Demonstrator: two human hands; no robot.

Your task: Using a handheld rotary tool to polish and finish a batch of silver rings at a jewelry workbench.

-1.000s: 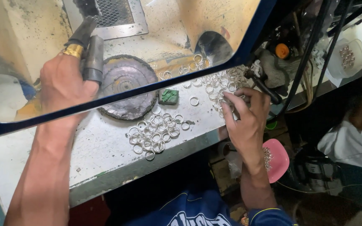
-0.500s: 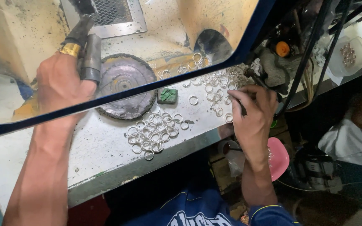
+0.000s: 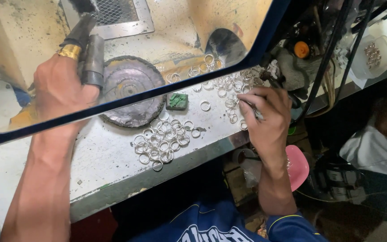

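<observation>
My left hand (image 3: 61, 92) is behind the clear guard, gripping a dark tapered stick with a brass band (image 3: 76, 42) held against the round buffing wheel (image 3: 130, 92). My right hand (image 3: 267, 118) rests at the bench's right edge, fingertips pinched on a small silver ring (image 3: 257, 114) beside a scatter of rings (image 3: 229, 87). A second pile of silver rings (image 3: 162, 141) lies in front of the wheel, and a single ring (image 3: 205, 105) lies apart between the piles.
A blue-framed transparent guard (image 3: 180, 85) slants across the bench. A green block (image 3: 177, 101) sits by the wheel. A metal mesh vent (image 3: 113, 15) is at the back. Cables (image 3: 332, 62), a tray of rings (image 3: 372, 54) and a pink stool (image 3: 298, 166) are at the right.
My right hand has shifted slightly right and forward along the bench edge by the right ring scatter. My left hand has stayed at the wheel with the stick.
</observation>
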